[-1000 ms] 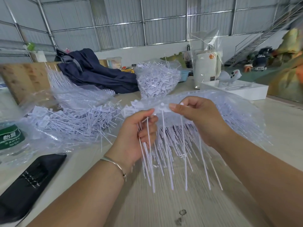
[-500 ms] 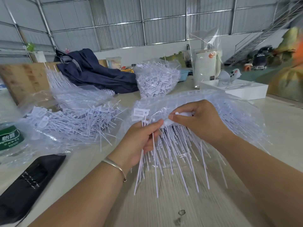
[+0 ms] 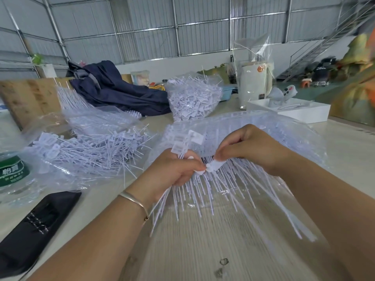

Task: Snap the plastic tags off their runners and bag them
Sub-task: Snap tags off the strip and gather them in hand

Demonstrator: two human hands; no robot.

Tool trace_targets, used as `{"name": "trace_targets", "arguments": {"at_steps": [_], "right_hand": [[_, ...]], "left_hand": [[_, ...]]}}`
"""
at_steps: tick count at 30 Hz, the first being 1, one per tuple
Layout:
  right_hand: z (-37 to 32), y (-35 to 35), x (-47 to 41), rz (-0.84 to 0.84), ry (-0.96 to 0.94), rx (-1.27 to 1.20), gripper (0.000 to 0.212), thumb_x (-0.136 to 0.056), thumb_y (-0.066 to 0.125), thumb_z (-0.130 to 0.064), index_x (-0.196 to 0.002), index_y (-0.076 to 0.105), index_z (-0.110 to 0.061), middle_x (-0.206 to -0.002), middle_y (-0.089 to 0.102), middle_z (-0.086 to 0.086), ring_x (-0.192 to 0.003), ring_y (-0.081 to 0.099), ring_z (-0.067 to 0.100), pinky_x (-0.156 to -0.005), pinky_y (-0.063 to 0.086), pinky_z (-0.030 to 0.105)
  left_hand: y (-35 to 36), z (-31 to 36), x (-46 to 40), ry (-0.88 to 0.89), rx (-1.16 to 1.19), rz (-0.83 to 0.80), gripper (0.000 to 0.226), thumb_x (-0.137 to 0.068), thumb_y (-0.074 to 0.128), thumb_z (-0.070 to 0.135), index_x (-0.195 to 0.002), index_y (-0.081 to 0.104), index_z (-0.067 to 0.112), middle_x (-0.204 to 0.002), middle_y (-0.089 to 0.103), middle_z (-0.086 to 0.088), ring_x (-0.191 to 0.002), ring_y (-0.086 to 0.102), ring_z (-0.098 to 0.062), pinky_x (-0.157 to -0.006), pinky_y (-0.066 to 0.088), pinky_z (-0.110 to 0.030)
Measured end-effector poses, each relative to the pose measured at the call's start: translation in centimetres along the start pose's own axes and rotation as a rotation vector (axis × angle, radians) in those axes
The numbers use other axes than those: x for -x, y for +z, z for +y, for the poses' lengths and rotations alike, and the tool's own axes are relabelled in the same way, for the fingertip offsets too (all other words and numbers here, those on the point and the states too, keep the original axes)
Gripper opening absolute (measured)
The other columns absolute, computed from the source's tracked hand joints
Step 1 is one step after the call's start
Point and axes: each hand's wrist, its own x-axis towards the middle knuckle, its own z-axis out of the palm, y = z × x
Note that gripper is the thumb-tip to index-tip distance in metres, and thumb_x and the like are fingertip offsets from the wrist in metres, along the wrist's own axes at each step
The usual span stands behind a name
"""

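- A small white tag piece (image 3: 213,165) is pinched between the fingertips of both hands, just where they meet.
- The left hand (image 3: 172,171) is curled around a bundle of tags (image 3: 183,146); their flat heads stick up above its knuckles and the thin tails hang out below the palm.
- The right hand (image 3: 251,149) is curled too, thumb and forefinger closed on the same white piece; a fan of tails (image 3: 227,187) spreads down and outward beneath it.
- A bangle (image 3: 135,201) is worn on the left wrist.
- Behind and under both hands a clear bag (image 3: 294,134) of tags is spread on the table (image 3: 203,250).
- To the left of the left hand an open bag (image 3: 67,175) holds a heap of loose tags (image 3: 97,151).
- Beyond the fingers a full bag (image 3: 192,98) of tags stands upright.
- Further left of the left hand a green-labelled bottle (image 3: 12,175) is seen, and near it a black case (image 3: 34,228) lies flat.
- Beyond the heap a dark jacket (image 3: 117,92) is bundled on the table.
- Beyond the right hand a white tray (image 3: 304,114) and a white canister (image 3: 253,84) in plastic wrap are seen.
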Motion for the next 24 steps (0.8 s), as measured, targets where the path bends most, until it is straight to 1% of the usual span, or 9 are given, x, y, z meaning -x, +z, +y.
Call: {"name": "trace_targets", "arguments": {"at_steps": [2,4,8,11,13,17,21,23,24], "right_hand": [[0.1,-0.5,0.1,-0.052,0.049,0.061,0.006,-0.066,0.075,-0.007,-0.069,0.075,-0.001,-0.066,0.061,0.024,-0.06,0.051,0.013,-0.062,0.04,0.019],[0.5,-0.9,0.1,-0.037,0.085,0.062,0.01,-0.066,0.075,-0.007,-0.07,0.074,0.002,-0.055,0.051,0.013,-0.053,0.04,0.01,-0.054,0.034,0.017],[1.3,-0.8,-0.3,0.123,0.054,-0.079,0.029,-0.075,0.078,-0.027,-0.078,0.071,0.001,-0.062,0.048,0.004,-0.058,0.039,0.011,-0.058,0.034,0.02],[1.6,-0.6,-0.5,0.159,0.006,-0.081,0.042,-0.085,0.067,-0.04,-0.081,0.066,0.003,-0.057,0.043,-0.001,-0.053,0.038,0.009,-0.059,0.034,0.02],[1.7,-0.4,-0.6,0.162,-0.022,-0.014,0.039,-0.092,0.062,-0.036,-0.082,0.064,0.001,-0.055,0.046,-0.006,-0.052,0.04,0.008,-0.057,0.036,0.016],[1.8,0.6,-0.4,0.14,-0.077,0.124,0.021,-0.091,0.064,-0.021,-0.077,0.061,-0.006,-0.056,0.044,-0.009,-0.051,0.038,0.007,-0.052,0.033,0.016],[1.5,1.4,-0.3,0.153,-0.15,0.228,0.019,-0.094,0.055,-0.011,-0.075,0.058,-0.015,-0.063,0.05,-0.007,-0.052,0.038,0.008,-0.057,0.034,0.024],[1.3,1.5,-0.2,0.199,-0.203,0.287,0.021,-0.095,0.052,-0.011,-0.076,0.055,-0.019,-0.061,0.048,-0.01,-0.049,0.037,0.006,-0.056,0.034,0.026],[1.3,1.5,-0.2,0.221,-0.224,0.301,0.021,-0.096,0.051,-0.012,-0.077,0.054,-0.021,-0.058,0.047,-0.011,-0.049,0.037,0.006,-0.055,0.033,0.027]], "left_hand": [[0.0,-0.1,0.0,0.049,-0.352,0.018,0.02,-0.079,0.07,0.009,-0.063,0.058,0.005,-0.048,0.038,0.005,-0.042,0.033,-0.009,-0.042,0.028,-0.018],[0.2,-0.4,-0.1,0.062,-0.498,0.051,0.026,-0.08,0.07,0.012,-0.061,0.053,0.011,-0.049,0.041,0.01,-0.045,0.038,-0.006,-0.048,0.03,-0.021],[0.0,-0.3,-0.3,0.012,-0.157,0.084,0.024,-0.075,0.082,0.021,-0.074,0.059,0.016,-0.048,0.047,0.014,-0.041,0.041,-0.001,-0.043,0.032,-0.012],[-0.1,-0.2,-0.4,-0.015,-0.009,0.069,0.028,-0.075,0.082,0.011,-0.073,0.055,0.019,-0.045,0.047,0.014,-0.038,0.039,-0.002,-0.04,0.032,-0.012],[0.2,-0.3,-0.4,-0.033,0.052,0.112,0.027,-0.083,0.076,0.01,-0.07,0.054,0.02,-0.044,0.043,0.013,-0.037,0.034,-0.004,-0.039,0.029,-0.014],[0.5,-0.1,-0.7,-0.137,0.237,0.272,0.036,-0.094,0.061,0.037,-0.07,0.041,0.019,-0.053,0.035,0.006,-0.038,0.026,-0.007,-0.038,0.021,-0.017],[0.7,0.1,-0.7,-0.139,0.24,0.214,0.036,-0.092,0.056,0.049,-0.078,0.054,0.017,-0.054,0.035,0.007,-0.04,0.025,-0.007,-0.038,0.02,-0.018],[0.9,0.2,-0.5,-0.102,0.229,0.165,0.027,-0.088,0.066,0.044,-0.08,0.061,0.019,-0.053,0.031,0.009,-0.042,0.023,-0.007,-0.039,0.019,-0.018],[1.0,0.2,-0.4,-0.087,0.246,0.14,0.023,-0.085,0.07,0.038,-0.072,0.062,0.022,-0.053,0.028,0.009,-0.042,0.022,-0.007,-0.04,0.018,-0.018]]}}
